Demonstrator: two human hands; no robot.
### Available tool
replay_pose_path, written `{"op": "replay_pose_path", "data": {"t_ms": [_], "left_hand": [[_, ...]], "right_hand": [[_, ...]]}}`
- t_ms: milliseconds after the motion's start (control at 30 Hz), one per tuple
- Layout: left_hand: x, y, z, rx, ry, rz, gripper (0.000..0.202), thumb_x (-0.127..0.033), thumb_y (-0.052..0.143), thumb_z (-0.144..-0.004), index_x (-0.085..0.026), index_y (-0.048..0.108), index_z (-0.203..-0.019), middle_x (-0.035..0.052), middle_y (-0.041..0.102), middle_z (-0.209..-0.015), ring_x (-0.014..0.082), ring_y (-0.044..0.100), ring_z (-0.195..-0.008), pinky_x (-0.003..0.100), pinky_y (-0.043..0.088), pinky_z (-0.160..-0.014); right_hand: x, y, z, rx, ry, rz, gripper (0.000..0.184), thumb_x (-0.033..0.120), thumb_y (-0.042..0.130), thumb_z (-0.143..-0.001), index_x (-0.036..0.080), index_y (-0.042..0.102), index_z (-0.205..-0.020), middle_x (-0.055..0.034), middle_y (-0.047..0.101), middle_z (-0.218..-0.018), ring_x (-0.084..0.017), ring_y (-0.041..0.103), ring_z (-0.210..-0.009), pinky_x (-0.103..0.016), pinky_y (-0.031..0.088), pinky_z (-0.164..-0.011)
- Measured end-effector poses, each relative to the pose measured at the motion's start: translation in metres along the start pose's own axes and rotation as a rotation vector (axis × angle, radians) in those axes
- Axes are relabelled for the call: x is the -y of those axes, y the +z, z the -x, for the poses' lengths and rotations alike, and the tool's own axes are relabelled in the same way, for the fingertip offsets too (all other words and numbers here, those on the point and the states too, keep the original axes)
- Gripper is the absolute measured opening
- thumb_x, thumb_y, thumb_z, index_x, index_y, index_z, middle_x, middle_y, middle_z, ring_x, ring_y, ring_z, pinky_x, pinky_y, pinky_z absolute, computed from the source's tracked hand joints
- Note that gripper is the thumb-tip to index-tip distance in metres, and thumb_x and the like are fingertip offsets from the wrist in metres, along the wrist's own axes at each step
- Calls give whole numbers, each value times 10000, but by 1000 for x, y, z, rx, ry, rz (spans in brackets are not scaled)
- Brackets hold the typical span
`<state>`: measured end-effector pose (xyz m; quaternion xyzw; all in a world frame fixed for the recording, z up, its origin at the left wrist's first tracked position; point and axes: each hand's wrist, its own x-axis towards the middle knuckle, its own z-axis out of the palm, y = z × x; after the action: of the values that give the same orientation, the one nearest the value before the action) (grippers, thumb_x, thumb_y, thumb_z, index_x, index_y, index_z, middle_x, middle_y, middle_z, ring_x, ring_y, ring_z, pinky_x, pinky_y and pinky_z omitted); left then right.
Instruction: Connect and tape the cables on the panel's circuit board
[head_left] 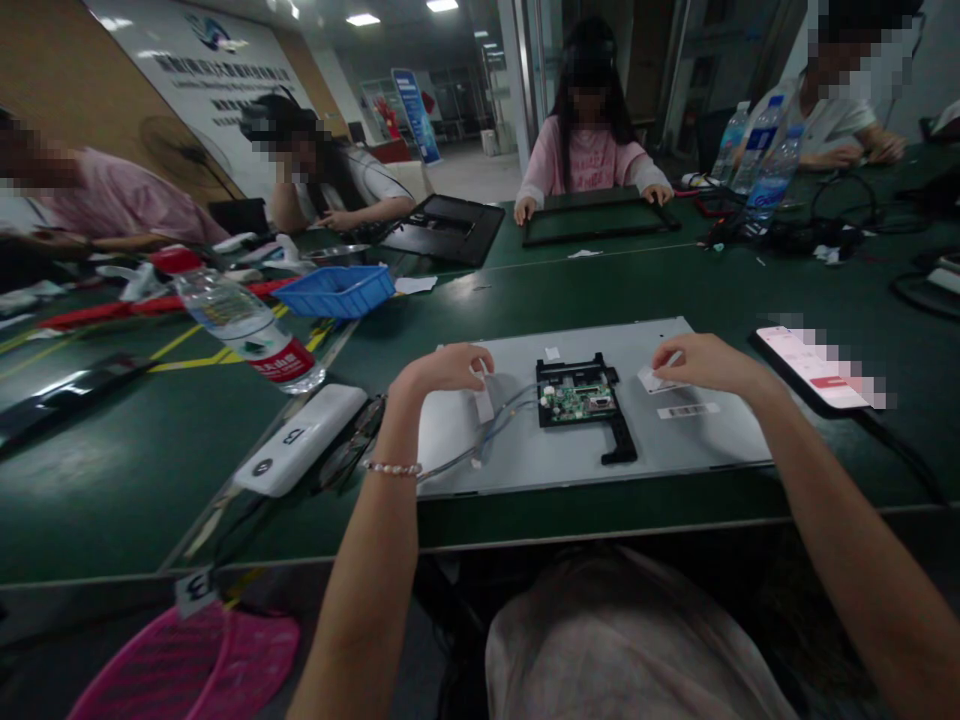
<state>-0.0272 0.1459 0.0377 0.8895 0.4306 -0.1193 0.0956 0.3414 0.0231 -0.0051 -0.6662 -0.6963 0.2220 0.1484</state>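
Note:
A flat grey metal panel lies on the table before me. Mounted on its middle is a black plastic bracket around a green circuit board. Grey cables run from the board toward the panel's left edge. My left hand is over the panel's left side, its fingertips closed on a small white strip of tape. On the right side, my right hand pinches a small white label at the panel's surface. A barcode sticker lies just below that hand.
Left of the panel are a white power bank, eyeglasses, a water bottle and a blue tray. A phone with a cable lies right. Across the table, a person holds a black frame. A pink basket is below.

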Motion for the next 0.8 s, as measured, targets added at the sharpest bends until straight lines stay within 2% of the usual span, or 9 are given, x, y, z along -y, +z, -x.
{"op": "replay_pose_path", "data": {"t_ms": [100, 233, 367, 467, 567, 667, 733, 800], "left_hand": [[1, 1, -2, -3, 25, 4, 339, -181, 532, -669, -219, 679, -973, -12, 701, -953, 151, 642, -858, 188, 467, -721], [3, 4, -5, -78, -8, 5, 359, -156, 507, -663, -223, 696, -960, -12, 710, -922, 157, 645, -850, 196, 466, -738], [4, 7, -7, -125, -35, 37, 320, -230, 533, -717, -211, 689, -996, 8, 711, -961, 170, 648, -881, 210, 475, -774], [-1, 9, -8, -190, -20, 58, 362, -312, 524, -782, -183, 641, -1099, 49, 680, -1095, 194, 627, -999, 254, 462, -886], [-12, 9, -6, -267, 126, 90, 611, -418, 523, -824, -163, 415, -1369, 97, 516, -1361, 218, 494, -1237, 298, 366, -1038], [-26, 10, -3, -210, 275, 160, 899, -529, 549, -824, -150, 86, -1495, 146, 324, -1500, 220, 352, -1362, 300, 308, -1084], [-36, 12, -1, -142, 331, 176, 995, -563, 586, -800, -153, 9, -1498, 164, 239, -1534, 231, 293, -1397, 305, 292, -1094], [-43, 14, 0, -100, 361, 168, 1035, -574, 620, -774, -152, 11, -1497, 170, 171, -1553, 245, 238, -1419, 312, 270, -1107]], "right_hand": [[-7, 3, -3, -30, -13, 34, 174, 316, 593, -765, 198, 706, -824, -73, 709, -943, -234, 652, -848, -349, 480, -753], [-12, 4, -5, -71, 2, 56, 201, 329, 581, -771, 197, 720, -832, -88, 699, -956, -238, 652, -837, -354, 484, -747], [-11, 4, -5, -114, -15, 63, 247, 342, 560, -784, 183, 723, -881, -100, 691, -978, -233, 654, -819, -353, 481, -753], [-9, 7, -7, -185, -26, 79, 293, 359, 542, -805, 168, 707, -954, -112, 677, -1026, -234, 648, -839, -366, 478, -787], [-6, 10, -9, -250, -70, 59, 324, 343, 532, -819, 157, 677, -1042, -118, 653, -1097, -236, 635, -911, -368, 473, -830], [1, 10, -14, -235, -136, 16, 336, 325, 537, -826, 163, 661, -1092, -112, 647, -1131, -238, 618, -973, -359, 476, -845], [10, 7, -19, -211, -167, 20, 331, 314, 543, -830, 166, 661, -1101, -109, 656, -1122, -237, 617, -981, -355, 478, -845], [22, 3, -27, -199, -207, 55, 324, 302, 543, -835, 165, 665, -1103, -107, 665, -1111, -237, 619, -985, -352, 473, -856]]}}
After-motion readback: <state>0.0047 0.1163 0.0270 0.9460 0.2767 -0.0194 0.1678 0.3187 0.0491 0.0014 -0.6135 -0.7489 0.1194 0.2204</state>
